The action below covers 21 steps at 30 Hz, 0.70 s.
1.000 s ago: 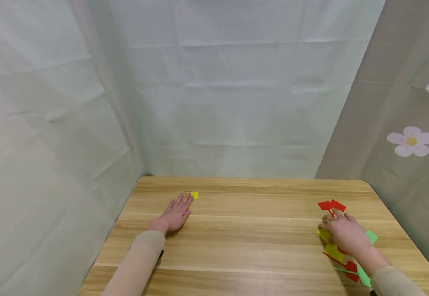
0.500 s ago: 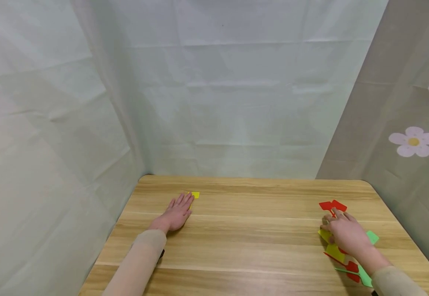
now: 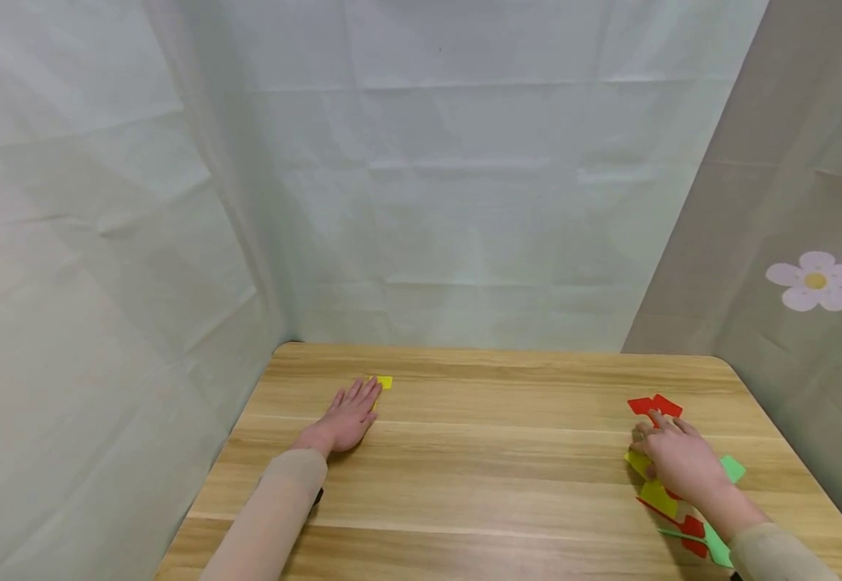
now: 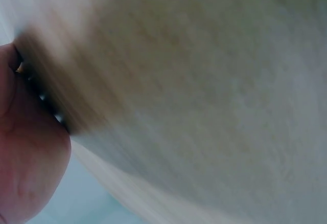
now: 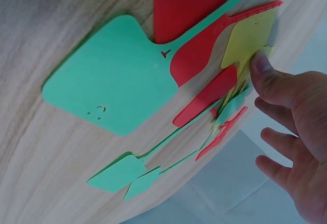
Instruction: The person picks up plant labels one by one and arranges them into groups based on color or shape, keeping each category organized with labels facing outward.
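Observation:
My left hand lies flat at the far left of the table, fingers straight over a small yellow tag whose corner shows past the fingertips. Over a loose pile of flat plastic tags with thin stems, my right hand spreads its fingers. In the head view its fingertips reach the red tags at the pile's far end. The right wrist view has the thumb against or just over a yellow tag; contact is unclear. Green tags and red tags overlap around it. The left wrist view is blurred.
The wood-patterned table has rounded far corners. Pale cloth hangs behind it and on the left. A grey-brown cloth with white flowers hangs at the right.
The right fingertips have moved slightly onto the red tags at the far end, covering their stems more. The left hand holds its place; the head view shifts slightly.

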### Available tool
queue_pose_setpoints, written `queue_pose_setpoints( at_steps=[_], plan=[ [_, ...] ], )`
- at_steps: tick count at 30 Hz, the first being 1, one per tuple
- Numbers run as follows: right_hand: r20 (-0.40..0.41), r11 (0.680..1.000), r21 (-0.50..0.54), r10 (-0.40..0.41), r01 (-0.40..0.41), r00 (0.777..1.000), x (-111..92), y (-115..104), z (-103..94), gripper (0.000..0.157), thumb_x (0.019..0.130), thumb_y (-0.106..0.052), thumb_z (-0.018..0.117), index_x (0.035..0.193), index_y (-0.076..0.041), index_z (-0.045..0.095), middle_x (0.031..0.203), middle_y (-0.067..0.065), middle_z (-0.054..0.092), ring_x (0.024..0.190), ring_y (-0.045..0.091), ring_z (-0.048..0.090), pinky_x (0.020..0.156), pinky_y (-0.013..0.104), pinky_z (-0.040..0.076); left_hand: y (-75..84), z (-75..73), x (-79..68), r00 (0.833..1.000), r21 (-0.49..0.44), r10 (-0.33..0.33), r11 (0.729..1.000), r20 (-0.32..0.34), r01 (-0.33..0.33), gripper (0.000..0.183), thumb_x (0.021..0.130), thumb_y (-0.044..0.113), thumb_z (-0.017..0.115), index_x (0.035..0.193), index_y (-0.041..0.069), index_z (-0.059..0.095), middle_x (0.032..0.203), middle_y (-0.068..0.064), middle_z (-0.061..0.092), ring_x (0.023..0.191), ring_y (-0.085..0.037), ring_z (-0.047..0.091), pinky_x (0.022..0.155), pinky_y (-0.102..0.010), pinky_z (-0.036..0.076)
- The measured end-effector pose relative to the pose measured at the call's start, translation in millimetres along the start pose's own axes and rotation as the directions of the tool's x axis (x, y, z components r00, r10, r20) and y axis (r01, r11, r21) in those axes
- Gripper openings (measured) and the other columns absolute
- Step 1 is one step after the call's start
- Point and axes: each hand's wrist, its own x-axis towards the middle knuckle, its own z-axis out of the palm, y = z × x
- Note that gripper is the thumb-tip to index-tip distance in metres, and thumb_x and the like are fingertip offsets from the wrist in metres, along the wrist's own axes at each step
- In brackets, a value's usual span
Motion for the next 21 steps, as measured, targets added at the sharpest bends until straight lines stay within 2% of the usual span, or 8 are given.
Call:
queue_pose_setpoints(
  at_steps=[6, 12, 21],
  plan=[
    [-0.003, 1.0, -0.018, -0.025, 0.025, 1.0, 1.6, 0.5, 0.7, 0.033, 0.059, -0.002, 0.088, 0.087, -0.016, 0.078, 0.106, 0.007, 0.07, 0.119, 0.05, 0.055, 0.096, 0.063, 0.044, 0.7, -1.4, -0.1, 1.0, -0.001, 0.019, 1.0, 0.0, -0.019, 0.06, 0.109, 0.034, 0.031, 0.16, 0.007, 0.013, 0.167, -0.01, 0.003, 0.152, -0.034, -0.003, 0.119, -0.059, 0.001],
    [-0.01, 0.999, -0.014, -0.031, 0.031, 0.999, 3.1, 1.4, 0.7, 0.033, 0.056, -0.004, 0.091, 0.082, -0.017, 0.077, 0.106, 0.006, 0.07, 0.122, 0.049, 0.054, 0.093, 0.064, 0.046, 10.7, -11.5, -5.3, 1.0, 0.008, 0.027, 1.0, 0.009, -0.027, 0.058, 0.11, 0.029, 0.03, 0.159, 0.002, 0.015, 0.166, -0.014, 0.005, 0.151, -0.038, -0.002, 0.118, -0.061, 0.002],
    [-0.021, 0.999, 0.009, -0.036, 0.036, 0.999, 2.4, 2.8, 1.4, 0.035, 0.058, -0.002, 0.089, 0.088, -0.013, 0.076, 0.105, 0.007, 0.07, 0.119, 0.051, 0.055, 0.098, 0.064, 0.042, 27.1, -17.5, -2.4, 0.997, 0.166, -0.045, 0.986, 0.061, 0.035, 0.057, 0.109, 0.024, 0.033, 0.158, -0.001, 0.016, 0.166, -0.017, 0.008, 0.152, -0.034, 0.006, 0.12, -0.053, 0.012]
  ],
)
